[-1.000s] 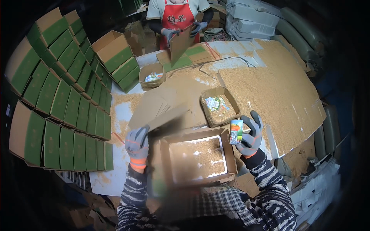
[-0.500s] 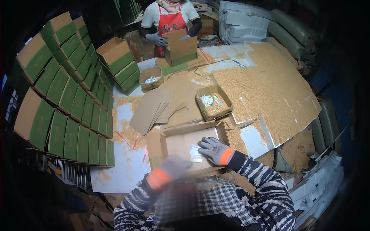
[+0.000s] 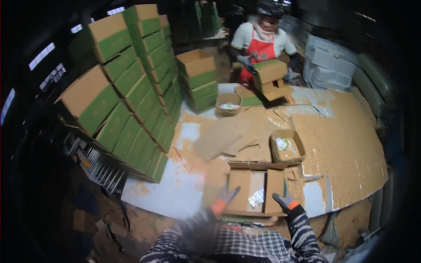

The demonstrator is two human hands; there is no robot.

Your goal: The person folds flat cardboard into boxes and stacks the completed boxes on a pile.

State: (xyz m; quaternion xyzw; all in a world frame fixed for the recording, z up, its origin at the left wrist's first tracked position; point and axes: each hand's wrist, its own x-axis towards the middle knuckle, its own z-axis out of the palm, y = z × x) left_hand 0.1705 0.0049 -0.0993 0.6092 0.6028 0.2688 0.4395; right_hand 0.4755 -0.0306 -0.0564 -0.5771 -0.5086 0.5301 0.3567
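Observation:
At the near table edge, an open cardboard box [image 3: 252, 166] sits between my hands. Its left flap [image 3: 240, 184] and right flap [image 3: 275, 182] are folded inward, and in the gap between them shows a small printed packet [image 3: 256, 198]. My left hand [image 3: 225, 199], in a grey glove with an orange cuff, grips the left side with its thumb over the flap. On the opposite side, my right hand [image 3: 286, 201] holds on the same way, its thumb at the right flap. The outer fingers of both hands are mostly hidden by the box.
Tall stacks of green-and-brown cartons [image 3: 131, 96] rise at the left. Flat cardboard sheets [image 3: 223, 138] lie beyond my box, near a bin of packets [image 3: 287, 147] and a smaller bin [image 3: 228, 105]. Wood shavings [image 3: 346, 144] cover the right. Across the table a co-worker [image 3: 263, 44] handles another carton [image 3: 269, 74].
My hands have moved from inside the box and its left edge to its two sides, and the side flaps now stand folded in. The view has swung left. The co-worker's carton has been tipped over.

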